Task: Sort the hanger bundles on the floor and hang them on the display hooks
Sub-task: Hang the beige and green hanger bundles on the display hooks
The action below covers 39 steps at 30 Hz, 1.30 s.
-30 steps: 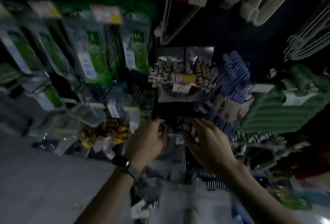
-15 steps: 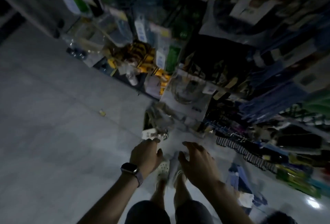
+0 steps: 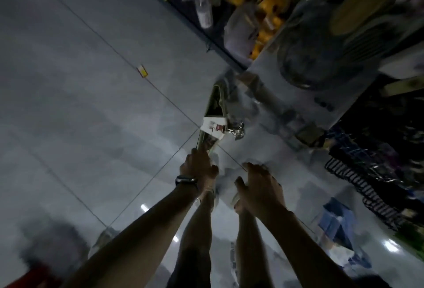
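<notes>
Both hands reached down empty with fingers spread, the left hand point(image 3: 199, 168) nearly touching the hanger bundle point(image 3: 212, 124) lying on the floor point(image 3: 91, 104), the right hand point(image 3: 258, 184) nearby

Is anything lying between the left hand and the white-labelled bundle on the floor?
In the head view, nothing separate: the left hand points its fingers at the bundle, whose dark near end fills the short stretch. Contact is unclear through blur.
</notes>
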### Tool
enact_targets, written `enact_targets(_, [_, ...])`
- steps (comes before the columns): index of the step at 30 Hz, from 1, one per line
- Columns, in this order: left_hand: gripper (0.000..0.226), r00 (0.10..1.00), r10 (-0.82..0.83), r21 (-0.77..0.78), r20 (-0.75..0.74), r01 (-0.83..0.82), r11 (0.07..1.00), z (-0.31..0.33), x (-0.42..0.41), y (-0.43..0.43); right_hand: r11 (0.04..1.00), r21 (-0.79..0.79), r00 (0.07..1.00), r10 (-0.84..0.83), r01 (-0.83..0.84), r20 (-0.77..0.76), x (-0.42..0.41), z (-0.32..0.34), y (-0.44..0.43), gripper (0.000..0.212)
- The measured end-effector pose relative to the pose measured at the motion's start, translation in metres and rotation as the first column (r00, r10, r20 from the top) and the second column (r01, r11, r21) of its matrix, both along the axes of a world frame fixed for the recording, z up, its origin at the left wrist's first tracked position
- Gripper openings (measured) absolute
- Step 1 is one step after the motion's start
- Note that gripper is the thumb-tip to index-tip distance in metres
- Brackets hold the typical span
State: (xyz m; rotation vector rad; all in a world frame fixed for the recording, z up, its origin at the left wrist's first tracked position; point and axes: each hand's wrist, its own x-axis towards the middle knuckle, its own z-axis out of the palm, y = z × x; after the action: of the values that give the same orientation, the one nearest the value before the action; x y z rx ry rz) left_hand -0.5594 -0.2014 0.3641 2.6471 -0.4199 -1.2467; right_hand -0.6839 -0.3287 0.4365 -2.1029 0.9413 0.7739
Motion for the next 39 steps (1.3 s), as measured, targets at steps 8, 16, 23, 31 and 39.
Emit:
enact_targets(8, [0.110, 0.997, 0.042, 0.009, 0.068, -0.043, 0.999, -0.181, 0.022, -0.018, 0.996, 0.085, 0.997, -0.026, 0.033, -0.076, 0.034, -0.174, 0.003, 0.058])
enact_targets(16, [0.150, 0.995, 0.061, 0.089, 0.077, -0.068, 0.994, -0.308, 0.043, -0.040, 0.998, 0.038, 0.999, -0.052, 0.052, -0.005, 0.044, -0.294, -0.002, 0.059])
enact_targets(23, [0.130, 0.982, 0.112, -0.071, 0.152, -0.102, 0.992, -0.322, 0.038, -0.033, 0.994, 0.085, 0.995, -0.070, 0.076, -0.070, 0.028, -0.310, 0.007, 0.058])
enact_targets(31, [0.123, 0.918, 0.365, -0.251, 0.153, -0.321, 0.913, -0.262, 0.073, 0.010, 0.971, 0.122, 0.969, -0.183, 0.204, -0.163, 0.048, -0.287, 0.021, 0.056])
enact_targets(39, [0.128, 0.850, 0.493, -0.171, 0.186, -0.466, 0.868, -0.259, 0.112, 0.079, 0.657, 0.129, 0.669, -0.733, 0.743, -0.120, 0.149, -0.331, 0.050, 0.106])
